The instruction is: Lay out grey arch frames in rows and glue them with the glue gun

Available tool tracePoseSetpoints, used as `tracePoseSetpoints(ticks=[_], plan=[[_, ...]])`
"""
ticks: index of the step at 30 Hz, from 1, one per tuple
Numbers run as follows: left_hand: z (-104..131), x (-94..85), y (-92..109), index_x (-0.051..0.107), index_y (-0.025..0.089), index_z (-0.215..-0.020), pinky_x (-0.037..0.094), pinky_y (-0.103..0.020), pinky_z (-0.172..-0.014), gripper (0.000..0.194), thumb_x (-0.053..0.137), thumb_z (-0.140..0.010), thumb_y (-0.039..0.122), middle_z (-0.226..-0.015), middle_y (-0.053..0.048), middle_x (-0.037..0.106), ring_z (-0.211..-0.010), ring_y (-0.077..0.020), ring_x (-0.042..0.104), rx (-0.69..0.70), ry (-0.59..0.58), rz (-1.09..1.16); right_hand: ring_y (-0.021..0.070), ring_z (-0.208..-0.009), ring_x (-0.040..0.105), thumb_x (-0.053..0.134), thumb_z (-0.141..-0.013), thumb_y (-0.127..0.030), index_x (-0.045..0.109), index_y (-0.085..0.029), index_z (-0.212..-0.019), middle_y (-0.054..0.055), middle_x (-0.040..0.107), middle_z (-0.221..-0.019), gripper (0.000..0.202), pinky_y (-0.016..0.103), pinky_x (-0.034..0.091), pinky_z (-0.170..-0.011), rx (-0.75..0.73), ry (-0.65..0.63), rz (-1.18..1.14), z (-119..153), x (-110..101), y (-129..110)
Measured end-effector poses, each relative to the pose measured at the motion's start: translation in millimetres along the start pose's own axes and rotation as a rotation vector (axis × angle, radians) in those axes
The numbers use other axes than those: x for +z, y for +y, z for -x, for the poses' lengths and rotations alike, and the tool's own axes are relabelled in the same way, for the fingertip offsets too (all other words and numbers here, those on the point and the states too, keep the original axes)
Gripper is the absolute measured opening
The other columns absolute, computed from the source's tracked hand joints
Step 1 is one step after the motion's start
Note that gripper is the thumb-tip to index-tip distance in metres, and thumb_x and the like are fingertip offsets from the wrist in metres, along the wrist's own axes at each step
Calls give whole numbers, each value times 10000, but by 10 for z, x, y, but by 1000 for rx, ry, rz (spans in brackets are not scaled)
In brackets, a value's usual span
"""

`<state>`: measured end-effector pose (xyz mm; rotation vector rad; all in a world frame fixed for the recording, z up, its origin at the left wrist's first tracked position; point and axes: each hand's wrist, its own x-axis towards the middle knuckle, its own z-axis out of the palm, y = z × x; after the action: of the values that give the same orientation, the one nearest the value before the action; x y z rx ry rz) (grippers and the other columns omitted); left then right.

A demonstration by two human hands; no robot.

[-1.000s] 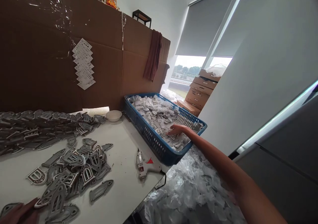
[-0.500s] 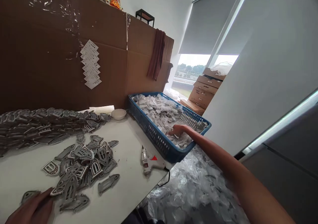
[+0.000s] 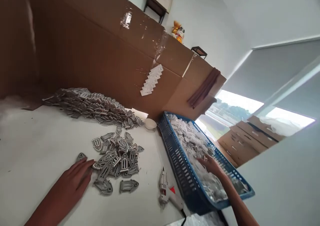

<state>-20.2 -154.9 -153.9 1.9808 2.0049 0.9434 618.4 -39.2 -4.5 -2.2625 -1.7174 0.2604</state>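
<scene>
My left hand (image 3: 75, 179) lies on the white table with its fingers stretched out, fingertips at the edge of a loose pile of grey arched window-shaped pieces (image 3: 123, 162). One more such piece (image 3: 81, 156) sits just beyond its fingers. My right hand (image 3: 211, 165) reaches into a blue plastic basket (image 3: 182, 167) full of clear plastic bags (image 3: 190, 136) with grey pieces in them. Its fingers are curled among the bags; what is between them is too small to make out.
A glue gun (image 3: 165, 189) lies between pile and basket. Behind are a long heap of grey pieces (image 3: 92, 107), a white bowl (image 3: 150, 124) and a cardboard screen (image 3: 107, 52) with white labels (image 3: 152, 80). Cardboard boxes (image 3: 246, 141) stand by the window.
The view has swung left and tilted, so the table and basket sit differently in the picture. My right hand remains in the basket, my left beside the pile, now more fully visible.
</scene>
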Motion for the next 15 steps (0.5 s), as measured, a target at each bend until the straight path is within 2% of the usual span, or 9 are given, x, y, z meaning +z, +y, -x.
tracePoseSetpoints(ticks=[2,3,5,8,10,13,15], plan=[[50,53,6,756,258,-1356,531,-483,-1242,550,415,-1016,524,-1474,-50,730,-1452,-312,628,10,15,-6,335,-610,711,487,-760,-918,571,-334,-829,20,608,-553,593,484,626,-674,-27,103,-43,-49,-87,-124],[71,76,9,758,255,-1358,535,-481,-1237,550,414,-1021,522,-1477,-51,729,-1451,-312,630,19,27,-11,336,-624,705,466,-754,-954,573,-329,-872,24,615,-576,646,490,623,-704,-56,160,-74,-59,-127,-260],[103,105,15,755,249,-1372,546,-475,-1222,558,404,-1033,521,-1470,-58,733,-1448,-311,633,33,48,-28,314,-669,693,497,-755,-977,587,-299,-973,32,656,-678,718,459,607,-714,-155,208,-153,-34,-178,-685],[125,108,22,740,246,-1405,561,-469,-1203,568,386,-1051,514,-1474,-65,730,-1451,-308,631,50,60,-70,270,-733,673,549,-816,-930,591,-263,-1085,41,698,-833,720,376,561,-676,-372,31,-267,93,-137,-1599],[130,104,15,735,240,-1415,573,-462,-1189,564,383,-1060,502,-1474,-68,730,-1443,-305,637,72,69,-96,257,-804,683,563,-887,-871,629,-258,-1117,48,731,-930,658,353,550,-721,-524,-112,-219,208,-18,-2255],[131,130,-30,736,236,-1410,592,-454,-1167,552,401,-1061,501,-1458,-57,741,-1420,-297,657,118,114,-123,259,-918,708,671,-948,-755,683,-260,-1193,45,771,-1013,553,347,538,-818,-737,-271,-21,409,293,-3092],[125,174,-82,733,251,-1408,610,-446,-1145,535,417,-1059,506,-1465,-34,737,-1416,-286,661,144,148,-138,262,-991,723,711,-967,-707,695,-252,-1217,65,787,-1109,520,344,537,-854,-889,-308,59,554,558,-3486]])
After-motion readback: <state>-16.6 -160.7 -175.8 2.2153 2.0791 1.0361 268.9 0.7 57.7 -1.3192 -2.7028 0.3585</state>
